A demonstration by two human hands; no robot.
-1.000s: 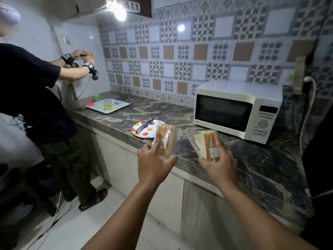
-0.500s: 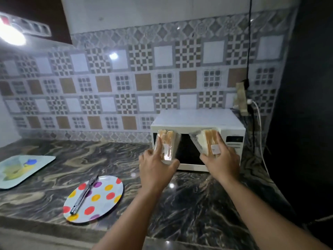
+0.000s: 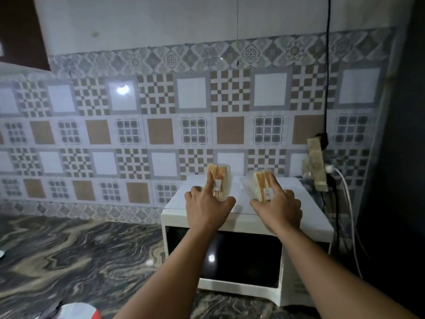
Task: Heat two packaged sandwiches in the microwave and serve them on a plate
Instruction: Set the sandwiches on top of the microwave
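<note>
Head camera, kitchen counter: I see my left hand (image 3: 208,207) closed around one packaged sandwich (image 3: 220,180), index finger laid up its front and thumb hooked beneath, while my right hand (image 3: 279,209) grips a second sandwich (image 3: 261,184) the same way, fingers spread across its labelled face. Both arms reach forward, roughly parallel, wrists raised, holding the packs upright over the top of a white microwave (image 3: 243,254); whether they touch it I cannot tell. Its dark door is shut. It stands on a swirled marble counter (image 3: 80,254) against a patterned tile wall (image 3: 138,125), with a power strip (image 3: 318,164) at right and a spotted plate (image 3: 78,311) at the bottom edge.
</note>
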